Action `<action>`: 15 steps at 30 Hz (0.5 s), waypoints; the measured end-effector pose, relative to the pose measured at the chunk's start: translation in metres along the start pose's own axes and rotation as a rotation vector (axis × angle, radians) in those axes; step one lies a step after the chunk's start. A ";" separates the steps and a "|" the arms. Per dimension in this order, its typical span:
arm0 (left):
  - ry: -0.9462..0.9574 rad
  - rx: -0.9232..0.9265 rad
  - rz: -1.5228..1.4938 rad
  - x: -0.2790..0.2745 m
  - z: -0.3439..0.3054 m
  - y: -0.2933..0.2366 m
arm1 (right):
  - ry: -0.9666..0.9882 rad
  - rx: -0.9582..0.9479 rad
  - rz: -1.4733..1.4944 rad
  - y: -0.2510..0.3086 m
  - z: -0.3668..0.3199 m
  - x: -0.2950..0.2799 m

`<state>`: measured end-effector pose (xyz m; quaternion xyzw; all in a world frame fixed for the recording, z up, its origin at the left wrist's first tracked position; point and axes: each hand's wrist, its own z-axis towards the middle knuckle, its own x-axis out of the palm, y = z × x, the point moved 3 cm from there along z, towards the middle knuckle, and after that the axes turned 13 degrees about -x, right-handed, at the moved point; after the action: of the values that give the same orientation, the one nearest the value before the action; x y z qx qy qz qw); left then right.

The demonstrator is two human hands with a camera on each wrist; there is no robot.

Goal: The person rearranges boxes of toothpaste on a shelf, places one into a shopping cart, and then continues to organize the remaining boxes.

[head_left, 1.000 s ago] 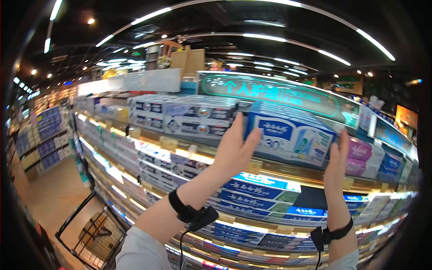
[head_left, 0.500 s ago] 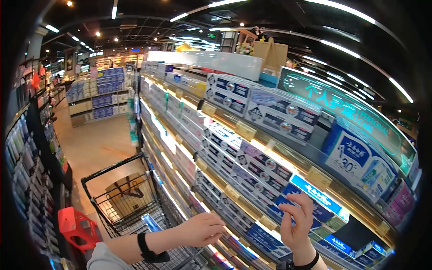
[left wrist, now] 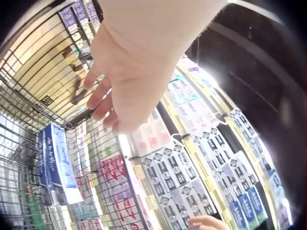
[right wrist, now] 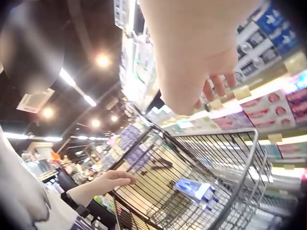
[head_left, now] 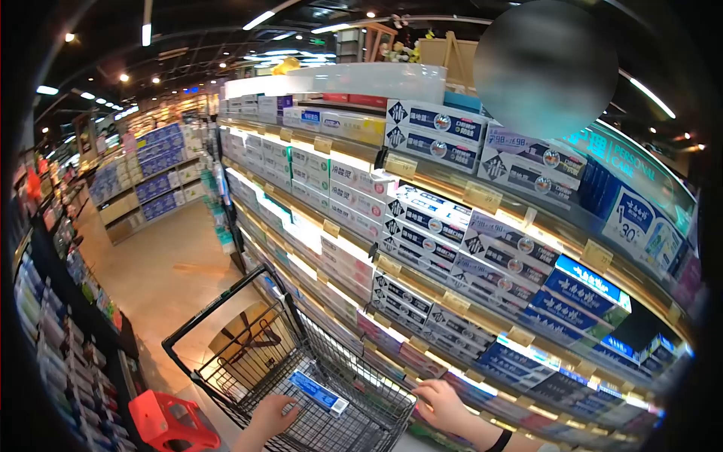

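Note:
A black wire shopping cart [head_left: 226,290] stands below both hands. Inside it lies a long blue-and-white box [head_left: 318,390], on the wire floor. My left hand [head_left: 273,416] hovers over the near left part of the cart, fingers loosely bent, holding nothing. Across from it, my right hand [head_left: 444,407] is near the cart's right side, also holding nothing. In the left wrist view the left hand [left wrist: 132,81] hangs with fingers apart, above the basket. The right wrist view shows the right hand [right wrist: 201,72] with loosely curled fingers, above the cart's rim.
A long shelf of toothpaste boxes [head_left: 429,218] runs along the right, with a large blue-and-white pack [head_left: 636,222] on top. A red plastic stool [head_left: 169,422] is at lower left, beside another stocked shelf [head_left: 68,361]. Wooden floor [head_left: 173,256] leads to a far display [head_left: 162,196].
Both hands have come away from the large blue-and-white pack on the top shelf and moved down to the cart. The view has swung left, bringing the cart and its box into sight.

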<state>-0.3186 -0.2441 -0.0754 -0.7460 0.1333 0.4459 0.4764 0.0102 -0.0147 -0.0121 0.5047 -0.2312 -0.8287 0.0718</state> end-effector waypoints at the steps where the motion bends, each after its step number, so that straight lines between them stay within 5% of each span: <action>1: 0.014 -0.050 0.036 0.003 0.004 0.022 | 0.044 0.058 -0.025 -0.003 -0.017 0.028; 3: 0.071 -0.101 0.060 0.007 0.009 0.058 | 0.218 0.288 -0.017 0.001 -0.047 0.078; 5: 0.093 -0.062 0.091 0.030 0.010 0.106 | 0.238 0.253 -0.064 0.000 -0.083 0.129; 7: 0.061 0.018 0.148 0.053 0.006 0.139 | 0.378 0.459 -0.077 0.016 -0.105 0.170; 9: 0.142 -0.052 0.138 0.068 0.004 0.166 | 0.136 0.494 -0.103 0.045 -0.110 0.190; 11: 0.247 -0.063 0.325 0.065 -0.002 0.164 | 0.178 0.548 0.029 0.047 -0.110 0.203; 15: 0.069 0.062 0.190 0.047 -0.004 0.167 | 0.255 0.583 0.089 0.048 -0.110 0.242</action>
<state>-0.3937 -0.3223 -0.2105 -0.7300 0.2334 0.4586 0.4498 -0.0158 -0.1759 -0.2267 0.5932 -0.4698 -0.6537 -0.0112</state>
